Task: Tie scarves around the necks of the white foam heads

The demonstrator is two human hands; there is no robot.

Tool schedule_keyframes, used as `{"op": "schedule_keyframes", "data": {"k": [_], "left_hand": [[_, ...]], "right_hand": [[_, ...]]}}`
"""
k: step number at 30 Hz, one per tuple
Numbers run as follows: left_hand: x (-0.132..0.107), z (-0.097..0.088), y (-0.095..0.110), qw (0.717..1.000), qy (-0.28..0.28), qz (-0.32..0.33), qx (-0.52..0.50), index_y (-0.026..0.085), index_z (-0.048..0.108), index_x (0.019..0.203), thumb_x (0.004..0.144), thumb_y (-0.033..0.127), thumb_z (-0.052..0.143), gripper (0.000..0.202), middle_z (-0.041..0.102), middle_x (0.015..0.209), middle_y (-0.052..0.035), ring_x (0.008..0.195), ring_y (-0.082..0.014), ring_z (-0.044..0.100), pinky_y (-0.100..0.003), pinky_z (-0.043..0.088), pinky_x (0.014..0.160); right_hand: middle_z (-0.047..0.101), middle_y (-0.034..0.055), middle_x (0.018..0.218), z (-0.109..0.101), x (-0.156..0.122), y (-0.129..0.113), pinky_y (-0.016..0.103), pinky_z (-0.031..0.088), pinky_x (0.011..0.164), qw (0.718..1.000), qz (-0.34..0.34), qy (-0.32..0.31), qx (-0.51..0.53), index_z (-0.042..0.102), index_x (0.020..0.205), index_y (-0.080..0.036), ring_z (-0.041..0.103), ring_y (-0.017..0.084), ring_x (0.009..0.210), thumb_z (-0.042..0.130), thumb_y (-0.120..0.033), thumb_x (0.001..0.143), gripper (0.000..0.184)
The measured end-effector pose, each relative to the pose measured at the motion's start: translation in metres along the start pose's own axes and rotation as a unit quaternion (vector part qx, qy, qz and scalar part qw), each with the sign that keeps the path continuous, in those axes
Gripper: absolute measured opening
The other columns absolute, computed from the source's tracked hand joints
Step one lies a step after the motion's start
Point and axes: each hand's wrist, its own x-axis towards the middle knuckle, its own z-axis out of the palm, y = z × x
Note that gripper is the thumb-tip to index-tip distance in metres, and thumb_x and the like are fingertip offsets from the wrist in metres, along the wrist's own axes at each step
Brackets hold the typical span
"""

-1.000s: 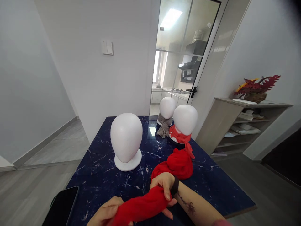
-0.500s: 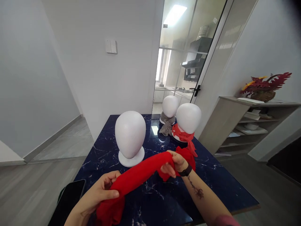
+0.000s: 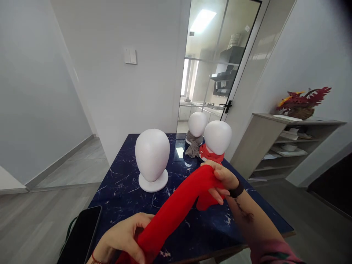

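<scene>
A long red scarf [image 3: 177, 200], folded into a band, stretches between my two hands above the table. My left hand [image 3: 128, 233] grips its lower left part, thumb on the near side. Higher up and to the right, my right hand [image 3: 221, 179] is closed on the other part, and loose red cloth hangs below it. Just beyond the scarf stands a white foam head [image 3: 153, 154] on a round base, with bare neck. Farther back on the right, another foam head [image 3: 218, 136] wears a red scarf [image 3: 211, 156], and a third head [image 3: 197, 124] wears a grey scarf [image 3: 194, 145].
The dark blue marbled table [image 3: 118, 176] carries everything. A black phone [image 3: 82, 233] lies at its left edge. Behind are a wall and a glass door [image 3: 209, 69]. To the right stands a shelf unit [image 3: 264, 139] with a basket of red leaves [image 3: 304, 104] on top.
My right hand has moved right and up, and my left hand slightly down, so the scarf is drawn out longer and steeper. My right hand now covers the hanging end of the farther red scarf.
</scene>
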Motion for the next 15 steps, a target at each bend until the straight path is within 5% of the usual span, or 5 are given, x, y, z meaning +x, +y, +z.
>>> {"op": "schedule_keyframes", "data": {"k": [3, 7, 15], "left_hand": [[-0.012, -0.001, -0.02, 0.988, 0.045, 0.021, -0.149, 0.015, 0.071, 0.079, 0.041, 0.056, 0.08, 0.057, 0.067, 0.08, -0.0064, 0.075, -0.0231, 0.059, -0.033, 0.045, 0.071], [-0.024, -0.001, -0.034, 0.922, 0.168, 0.063, -0.343, 0.019, 0.067, 0.085, 0.052, 0.037, 0.08, 0.039, 0.067, 0.077, -0.0016, 0.063, -0.014, 0.06, -0.022, 0.044, 0.058], [-0.031, -0.004, -0.024, 0.936, 0.157, 0.016, -0.314, 0.012, 0.068, 0.081, 0.049, 0.025, 0.081, 0.037, 0.067, 0.07, -0.0047, 0.06, -0.0156, 0.06, -0.022, 0.044, 0.056]], "right_hand": [[0.058, 0.0057, 0.041, 0.002, -0.01, -0.001, 0.015, 0.024, 0.025, 1.0, 0.017, -0.013, -0.009, 0.054, 0.053, -0.011, 0.037, 0.006, 0.021, 0.061, -0.065, 0.066, 0.056], [0.062, 0.0092, 0.046, 0.003, -0.02, -0.001, 0.016, 0.017, 0.023, 0.998, 0.056, 0.038, -0.007, 0.056, 0.058, -0.009, 0.033, 0.005, 0.02, 0.047, -0.065, 0.077, 0.06], [0.053, 0.0024, 0.036, -0.011, -0.031, 0.015, 0.018, 0.017, 0.027, 0.987, 0.034, 0.146, -0.052, 0.054, 0.057, -0.013, 0.03, 0.005, 0.021, 0.039, -0.073, 0.075, 0.064]]}}
